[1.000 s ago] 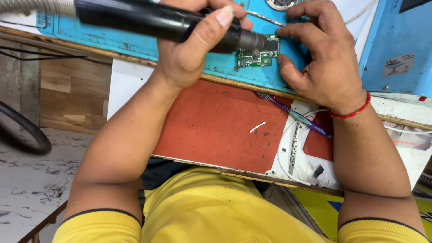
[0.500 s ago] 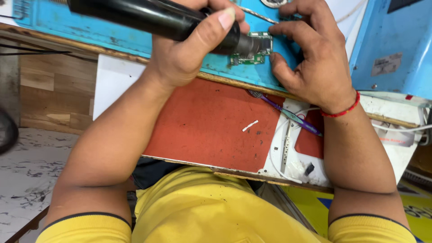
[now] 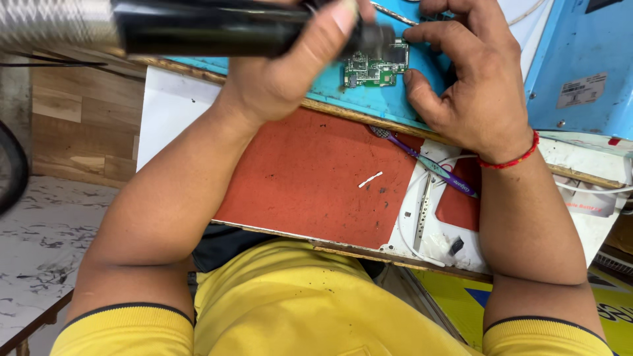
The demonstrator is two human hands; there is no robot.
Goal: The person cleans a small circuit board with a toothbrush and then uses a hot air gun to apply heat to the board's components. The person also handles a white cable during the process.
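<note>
Wooden-edged workbench [image 3: 343, 247] topped with a worn rust-red rectangular mat [image 3: 310, 178] and, toward the far side, a turquoise work mat [image 3: 389, 102]. On the turquoise mat: small green printed circuit board [image 3: 370, 68]; on the red mat: short white sliver [image 3: 370, 179] near the middle. At the red mat's right edge: purple-handled toothbrush [image 3: 428, 161] lying slantwise, thin white wire loop [image 3: 409, 204], pale perforated metal strip [image 3: 422, 214], small dark block [image 3: 455, 246], all on a scuffed white sheet [image 3: 435, 240].

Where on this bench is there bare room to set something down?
The rust-red mat is bare between the left forearm and the purple toothbrush, bar one white scrap. Around the green circuit board both hands crowd it.
</note>
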